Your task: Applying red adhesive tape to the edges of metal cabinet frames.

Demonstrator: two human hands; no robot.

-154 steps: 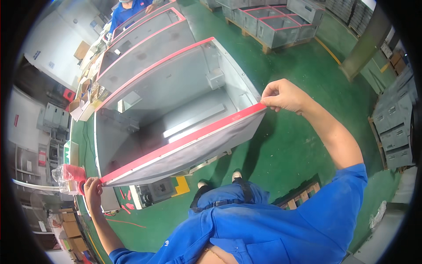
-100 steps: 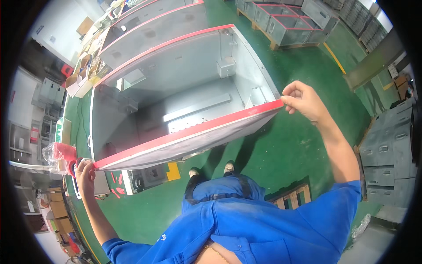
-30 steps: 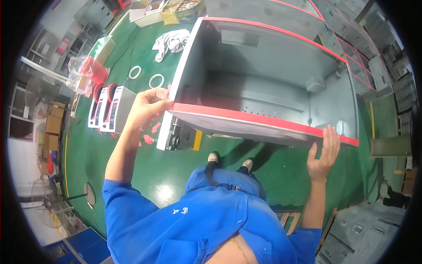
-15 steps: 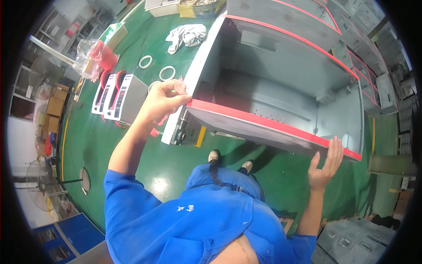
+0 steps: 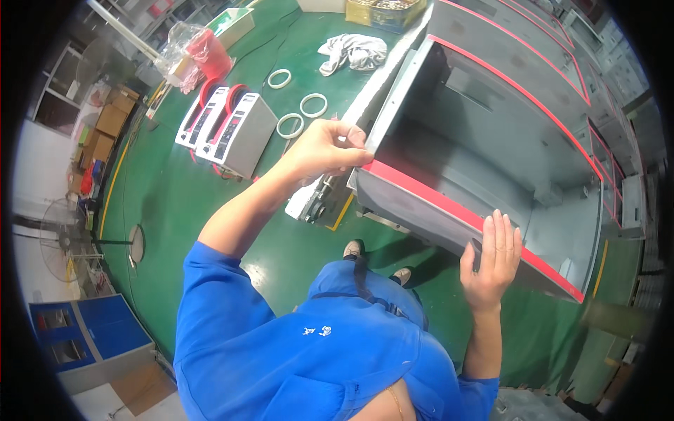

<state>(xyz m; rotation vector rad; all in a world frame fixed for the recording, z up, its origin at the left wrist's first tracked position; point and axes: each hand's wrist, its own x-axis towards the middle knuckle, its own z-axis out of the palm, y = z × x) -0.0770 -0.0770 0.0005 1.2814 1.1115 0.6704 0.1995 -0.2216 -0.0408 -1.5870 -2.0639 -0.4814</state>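
In front of me lies a large grey metal cabinet (image 5: 421, 219), its hollow side facing up. Red tape (image 5: 428, 198) runs along its near rim. At the rim's left corner my left hand (image 5: 324, 151) is closed, thumb and forefinger pinching the tape's end. My right hand (image 5: 489, 272) lies against the same taped rim further right, fingers stretched and close together, holding nothing. Inside the cabinet, a small grey box (image 5: 548, 194) is fixed near the right end.
Left of the cabinet stand two white tape dispensers (image 5: 235, 133) with red rolls. Several pale rings (image 5: 314, 105) and a crumpled grey cloth (image 5: 354, 52) lie beyond. More red-edged cabinets (image 5: 519, 52) stand behind. A round fan (image 5: 64, 238) is at far left.
My right hand has slid left along the taped rim, closer to my left hand. The left hand still pinches at the corner. The whole view has shifted.
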